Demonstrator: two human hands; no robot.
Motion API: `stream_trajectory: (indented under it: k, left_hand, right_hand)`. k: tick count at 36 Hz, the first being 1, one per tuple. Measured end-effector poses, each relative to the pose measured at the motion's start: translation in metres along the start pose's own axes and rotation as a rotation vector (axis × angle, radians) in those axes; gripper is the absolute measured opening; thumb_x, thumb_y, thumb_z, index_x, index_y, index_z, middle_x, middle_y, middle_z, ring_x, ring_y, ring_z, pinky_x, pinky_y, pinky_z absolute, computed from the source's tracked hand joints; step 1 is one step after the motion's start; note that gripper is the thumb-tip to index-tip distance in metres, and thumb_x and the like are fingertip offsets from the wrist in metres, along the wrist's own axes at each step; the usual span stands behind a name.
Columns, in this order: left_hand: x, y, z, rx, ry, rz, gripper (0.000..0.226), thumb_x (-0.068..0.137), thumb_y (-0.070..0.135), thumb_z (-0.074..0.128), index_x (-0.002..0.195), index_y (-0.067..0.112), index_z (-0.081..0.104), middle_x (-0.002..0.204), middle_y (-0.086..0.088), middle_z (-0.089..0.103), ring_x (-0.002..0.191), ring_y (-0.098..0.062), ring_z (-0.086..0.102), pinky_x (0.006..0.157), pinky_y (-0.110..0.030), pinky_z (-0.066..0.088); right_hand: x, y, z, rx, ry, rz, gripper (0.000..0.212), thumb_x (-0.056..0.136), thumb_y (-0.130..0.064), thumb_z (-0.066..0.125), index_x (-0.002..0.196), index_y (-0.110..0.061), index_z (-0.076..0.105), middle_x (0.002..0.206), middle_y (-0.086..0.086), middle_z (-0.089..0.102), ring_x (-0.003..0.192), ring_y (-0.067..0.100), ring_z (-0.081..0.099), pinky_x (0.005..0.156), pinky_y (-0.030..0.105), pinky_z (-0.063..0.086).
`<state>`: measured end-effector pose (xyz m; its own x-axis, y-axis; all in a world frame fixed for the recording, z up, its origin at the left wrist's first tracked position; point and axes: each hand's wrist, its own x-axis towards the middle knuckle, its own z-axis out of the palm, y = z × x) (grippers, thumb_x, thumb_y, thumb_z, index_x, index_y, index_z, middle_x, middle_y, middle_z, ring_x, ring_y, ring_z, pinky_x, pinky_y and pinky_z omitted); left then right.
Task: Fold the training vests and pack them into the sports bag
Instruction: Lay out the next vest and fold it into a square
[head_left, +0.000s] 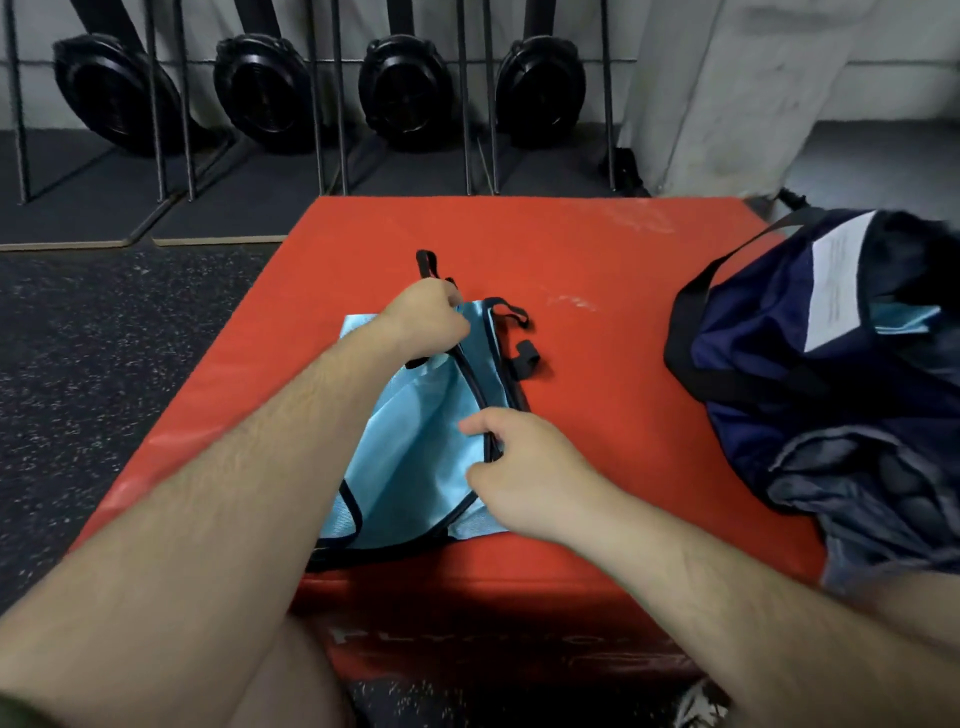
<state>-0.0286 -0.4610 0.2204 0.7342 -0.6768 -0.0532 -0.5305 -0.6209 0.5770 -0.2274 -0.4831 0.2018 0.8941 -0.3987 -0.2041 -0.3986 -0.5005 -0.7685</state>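
Vest lies mid mat, straps toward 12 o'clock. My left hand grips its top edge at 12, fingers curled on the black trim. My right hand pinches the side trim at 4. Hands are apart, both clamped on the vest. Bag sits open at 3 o'clock with something light blue showing inside. The vest looks like thin mesh: light, floppy, probably slick, so it would sag if lifted by one point. Best taken by the bound trim at two spots, folded over, then pressed flat.
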Motion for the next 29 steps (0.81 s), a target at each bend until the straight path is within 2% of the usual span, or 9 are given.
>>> stream_trajectory:
  k: [3, 7, 9, 11, 13, 16, 21, 25, 29]
  left_hand:
    - [0.005, -0.001, 0.009, 0.030, -0.018, 0.018, 0.035, 0.089, 0.012, 0.059, 0.124, 0.010, 0.059, 0.106, -0.005, 0.056, 0.091, -0.021, 0.054, 0.069, -0.027, 0.043]
    - [0.009, -0.004, 0.018, -0.030, -0.036, 0.056, 0.045, 0.089, 0.015, 0.065, 0.133, 0.015, 0.057, 0.126, -0.003, 0.058, 0.114, -0.018, 0.053, 0.083, -0.019, 0.035]
    - [0.008, -0.005, 0.018, -0.107, -0.042, 0.057, 0.044, 0.089, 0.018, 0.068, 0.132, 0.020, 0.058, 0.122, 0.003, 0.056, 0.108, -0.012, 0.052, 0.085, -0.018, 0.035]
    - [0.008, -0.007, 0.018, -0.222, -0.037, 0.067, 0.038, 0.090, 0.019, 0.069, 0.126, 0.024, 0.062, 0.119, 0.005, 0.059, 0.103, -0.011, 0.056, 0.088, -0.021, 0.043]
    - [0.006, -0.006, 0.017, -0.324, -0.014, 0.100, 0.028, 0.094, 0.015, 0.063, 0.121, 0.023, 0.064, 0.109, -0.002, 0.067, 0.089, -0.015, 0.063, 0.079, -0.019, 0.051]
    - [0.003, -0.001, 0.017, -0.371, 0.013, 0.148, 0.027, 0.099, 0.003, 0.049, 0.120, 0.016, 0.061, 0.100, 0.001, 0.064, 0.074, -0.012, 0.058, 0.059, -0.007, 0.044]
    - [0.007, -0.009, 0.019, -0.206, 0.030, 0.113, 0.046, 0.091, -0.006, 0.037, 0.118, 0.023, 0.062, 0.092, -0.003, 0.061, 0.072, -0.019, 0.053, 0.058, -0.024, 0.044]
    - [0.006, -0.013, 0.026, -0.228, -0.048, 0.050, 0.038, 0.091, -0.005, 0.046, 0.116, 0.021, 0.059, 0.080, -0.010, 0.058, 0.062, -0.017, 0.047, 0.047, -0.016, 0.036]
    - [0.006, -0.016, 0.030, -0.245, -0.042, 0.043, 0.031, 0.092, 0.010, 0.064, 0.119, 0.024, 0.061, 0.088, 0.001, 0.061, 0.066, -0.003, 0.051, 0.060, -0.012, 0.039]
  right_hand:
    - [0.001, 0.008, -0.006, 0.002, -0.014, 0.022, 0.053, 0.087, -0.008, 0.051, 0.137, -0.025, 0.053, 0.073, -0.010, 0.050, 0.032, -0.004, 0.046, 0.034, 0.010, 0.029]
    - [0.002, 0.020, -0.010, 0.002, -0.049, 0.074, 0.051, 0.087, -0.008, 0.051, 0.135, -0.025, 0.052, 0.068, -0.006, 0.053, 0.029, 0.001, 0.045, 0.035, 0.015, 0.032]
    - [0.001, 0.022, -0.010, -0.011, -0.065, 0.098, 0.049, 0.087, -0.010, 0.052, 0.133, -0.027, 0.052, 0.066, -0.006, 0.055, 0.029, 0.002, 0.044, 0.035, 0.017, 0.032]
    - [0.000, 0.022, -0.010, -0.084, -0.056, 0.081, 0.042, 0.088, -0.017, 0.054, 0.128, -0.030, 0.053, 0.084, -0.007, 0.060, 0.039, 0.002, 0.049, 0.042, 0.017, 0.035]
    - [-0.003, 0.020, -0.010, -0.226, -0.016, 0.045, 0.035, 0.090, -0.028, 0.056, 0.124, -0.031, 0.055, 0.113, -0.008, 0.050, 0.066, 0.006, 0.057, 0.060, 0.020, 0.044]
    - [-0.008, 0.019, -0.007, -0.469, 0.097, -0.046, 0.032, 0.089, -0.034, 0.055, 0.120, -0.026, 0.053, 0.122, -0.005, 0.038, 0.111, 0.016, 0.043, 0.091, 0.032, 0.047]
    - [-0.005, 0.016, 0.001, -0.535, 0.172, -0.359, 0.043, 0.083, -0.017, 0.055, 0.126, -0.021, 0.052, 0.127, -0.005, 0.042, 0.114, 0.020, 0.039, 0.091, 0.036, 0.048]
    - [0.005, 0.009, 0.011, -0.550, 0.003, -0.527, 0.073, 0.081, -0.007, 0.053, 0.150, -0.024, 0.035, 0.149, -0.011, 0.036, 0.130, 0.018, 0.030, 0.106, 0.034, 0.033]
    - [0.015, 0.004, 0.019, -0.646, -0.106, -0.556, 0.079, 0.083, -0.008, 0.051, 0.156, -0.024, 0.024, 0.143, -0.008, 0.044, 0.139, 0.018, 0.022, 0.112, 0.034, 0.021]
